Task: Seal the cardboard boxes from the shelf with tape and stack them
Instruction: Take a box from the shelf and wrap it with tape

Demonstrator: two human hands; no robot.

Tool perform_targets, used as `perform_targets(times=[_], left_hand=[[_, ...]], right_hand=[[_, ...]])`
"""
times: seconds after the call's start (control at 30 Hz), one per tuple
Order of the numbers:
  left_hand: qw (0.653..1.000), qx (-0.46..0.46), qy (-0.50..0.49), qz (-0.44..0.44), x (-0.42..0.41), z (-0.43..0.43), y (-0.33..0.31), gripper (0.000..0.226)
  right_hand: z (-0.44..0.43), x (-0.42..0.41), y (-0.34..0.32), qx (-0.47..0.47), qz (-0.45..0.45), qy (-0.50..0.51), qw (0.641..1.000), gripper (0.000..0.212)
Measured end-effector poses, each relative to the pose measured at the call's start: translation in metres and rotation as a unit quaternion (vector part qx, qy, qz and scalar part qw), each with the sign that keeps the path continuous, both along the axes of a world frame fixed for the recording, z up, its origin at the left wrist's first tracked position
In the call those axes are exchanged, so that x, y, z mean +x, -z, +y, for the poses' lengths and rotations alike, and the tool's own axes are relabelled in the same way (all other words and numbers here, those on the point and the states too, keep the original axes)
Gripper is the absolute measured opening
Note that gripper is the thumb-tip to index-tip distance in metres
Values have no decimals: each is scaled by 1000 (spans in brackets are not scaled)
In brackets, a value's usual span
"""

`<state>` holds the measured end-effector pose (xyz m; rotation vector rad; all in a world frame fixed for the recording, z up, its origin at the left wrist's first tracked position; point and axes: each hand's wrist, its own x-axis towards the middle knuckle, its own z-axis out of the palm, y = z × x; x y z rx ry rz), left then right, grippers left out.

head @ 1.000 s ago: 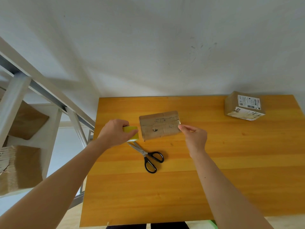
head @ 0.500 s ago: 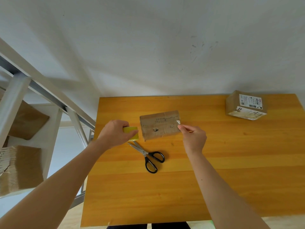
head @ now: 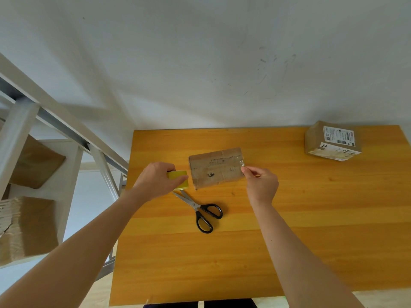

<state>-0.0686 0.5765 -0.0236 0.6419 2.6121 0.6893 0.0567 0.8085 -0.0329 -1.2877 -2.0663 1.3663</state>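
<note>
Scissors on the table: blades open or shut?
Shut or nearly: the scissors show blades together as one strip, loops touching; tips hidden.

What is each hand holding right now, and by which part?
The left hand grips the yellow tape roll around its rim; the right hand pinches the free tape end by the cardboard box.

You have soft, even daylight and sharp focus; faint shadows cross the wall (head: 200,63); the lens skews the shelf (head: 19,130).
</note>
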Motion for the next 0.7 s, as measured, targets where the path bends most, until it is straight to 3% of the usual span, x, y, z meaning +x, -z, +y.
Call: perform_targets(times=[0.23,0.33,0.4,0.47,0.53,0.6,0.63,0.7], left_hand=[[999,-34,5,-15,0,2,2,41],[998,-54,10,-42,-2,3,0,39],[997,-35,22,-65,-4,3,-2,47],[995,-11,30,-90,-4,4,-3,41],[993,12,28,-110,-4,4,-2,28],[993,17,24,-115,-5,4,-1,22],[993,15,24,-115,-5,4,0,21],[993,17,28,-114,-5,4,0,21]], right_hand=[[4,-6,-1,-30,-30,29,999,17],[14,-8,-1,-187,-35,78,979,33],[17,-9,-4,-324,-17,96,941,41],[13,-13,-6,-352,-14,120,928,41],[0,-15,-10,-187,-42,97,977,31],[-18,-11,-12,78,-34,-11,996,31],[-27,-9,-13,181,-28,-99,978,38],[-41,-11,-8,290,-71,-318,900,61]])
